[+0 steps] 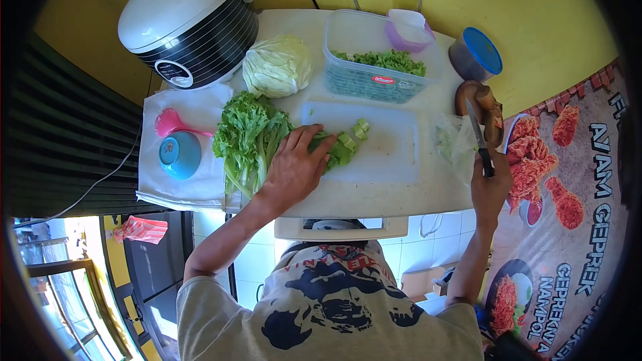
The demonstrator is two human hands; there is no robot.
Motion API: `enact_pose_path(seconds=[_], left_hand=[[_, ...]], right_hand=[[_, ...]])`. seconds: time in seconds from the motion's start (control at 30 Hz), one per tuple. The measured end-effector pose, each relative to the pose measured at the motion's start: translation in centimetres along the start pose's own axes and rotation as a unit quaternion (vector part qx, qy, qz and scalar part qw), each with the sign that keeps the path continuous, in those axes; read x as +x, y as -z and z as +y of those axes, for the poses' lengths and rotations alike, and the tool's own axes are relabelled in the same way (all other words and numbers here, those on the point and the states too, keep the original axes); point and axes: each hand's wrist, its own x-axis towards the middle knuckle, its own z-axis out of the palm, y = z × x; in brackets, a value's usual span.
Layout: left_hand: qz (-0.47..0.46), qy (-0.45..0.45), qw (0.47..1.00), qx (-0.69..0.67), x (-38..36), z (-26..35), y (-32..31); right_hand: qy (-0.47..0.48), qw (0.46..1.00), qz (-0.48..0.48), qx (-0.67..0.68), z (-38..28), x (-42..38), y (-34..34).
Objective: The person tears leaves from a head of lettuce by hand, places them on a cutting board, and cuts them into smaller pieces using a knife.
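A white cutting board point(391, 139) lies on the table in front of me. My left hand point(295, 164) reaches over its left end, fingers bent over green lettuce point(342, 151) and pressing on it; part of the lettuce is hidden beneath the palm. Cut pale stem pieces point(361, 128) sit just beyond the fingertips. More leafy lettuce point(251, 130) is heaped left of the board, beside my wrist. Off to the right, my right hand point(491, 180) is closed around the black handle of a knife point(477, 127). Its blade points up and away, apart from the board.
A whole cabbage point(277, 67) and a rice cooker point(190, 27) stand at the back left. A clear container point(374, 83) holds cut lettuce. A blue bowl point(179, 155) and pink ladle point(170, 122) rest on a cloth. A plastic bag point(456, 144) and blue-lidded tub point(476, 53) are at the right.
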Motion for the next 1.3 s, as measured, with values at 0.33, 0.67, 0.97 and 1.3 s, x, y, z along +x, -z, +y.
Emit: enact_pose_path(seconds=[0.33,0.67,0.97,1.3], left_hand=[[0.017,0.028,0.999,0.014,-0.3,0.3,-0.1],[0.029,0.028,0.999,-0.005,-1.0,0.3,1.0],[0.030,-0.003,0.999,-0.012,3.4,1.2,-0.3],[0.046,0.051,0.996,-0.053,3.8,0.9,-1.4]], right_hand=[[0.045,0.961,-0.217,0.165,-8.5,-0.9,-8.6],[0.081,0.929,-0.305,0.192,-10.6,-0.1,-12.9],[0.037,0.902,-0.340,0.263,-10.3,0.1,-13.3],[0.050,0.935,-0.284,0.207,-10.9,0.5,-13.0]])
